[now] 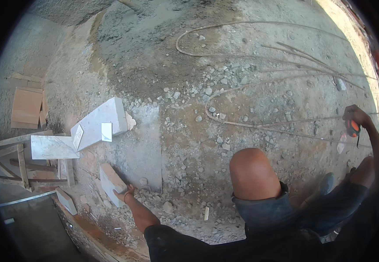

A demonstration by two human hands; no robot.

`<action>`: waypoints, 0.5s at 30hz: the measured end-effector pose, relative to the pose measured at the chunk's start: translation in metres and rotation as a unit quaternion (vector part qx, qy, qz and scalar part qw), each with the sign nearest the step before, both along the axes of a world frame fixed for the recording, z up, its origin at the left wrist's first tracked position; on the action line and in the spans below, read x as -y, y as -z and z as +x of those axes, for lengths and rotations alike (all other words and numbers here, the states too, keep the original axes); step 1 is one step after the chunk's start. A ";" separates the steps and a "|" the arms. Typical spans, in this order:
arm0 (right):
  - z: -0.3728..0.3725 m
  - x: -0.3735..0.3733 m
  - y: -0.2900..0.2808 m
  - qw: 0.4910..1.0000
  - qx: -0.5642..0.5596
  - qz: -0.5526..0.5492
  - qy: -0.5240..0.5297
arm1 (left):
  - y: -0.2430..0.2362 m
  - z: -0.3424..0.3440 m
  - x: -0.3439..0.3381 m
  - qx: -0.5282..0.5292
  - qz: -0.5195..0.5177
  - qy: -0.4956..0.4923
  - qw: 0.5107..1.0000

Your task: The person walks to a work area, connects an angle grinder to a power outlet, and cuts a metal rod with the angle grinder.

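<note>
My left hand (125, 193) is at the lower corner of a pale block (112, 181) with a brownish side face, its fingers closed round the edge. The block sits tilted on the rubble; it could be a stack of tiles. Far out to the right, my right hand (355, 114) is closed round an orange and black tape measure (352, 128), held above the ground. Beyond the block lies a larger white block (95, 122) with a small white tile piece (107, 132) on it. Another narrow piece (78, 137) leans by a white marbled tile (51, 147).
Wooden boards (22, 163) form a frame at the left, near a brown cardboard box (26, 108). A small slab (66, 201) stands by a ledge. Loops of thin hose (215, 118) cross the stony ground at the right. Wet grey mortar or sand (141, 52) spreads behind.
</note>
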State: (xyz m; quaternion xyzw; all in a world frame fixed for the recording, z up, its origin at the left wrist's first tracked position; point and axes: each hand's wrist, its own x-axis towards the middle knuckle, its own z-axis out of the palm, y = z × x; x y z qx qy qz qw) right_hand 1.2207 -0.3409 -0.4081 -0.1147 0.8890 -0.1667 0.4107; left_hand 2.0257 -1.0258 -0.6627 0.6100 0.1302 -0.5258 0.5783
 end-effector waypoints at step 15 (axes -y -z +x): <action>-0.007 -0.218 -0.049 0.996 -0.090 0.009 0.027 | -0.051 -0.077 -0.142 0.239 -0.029 0.332 0.912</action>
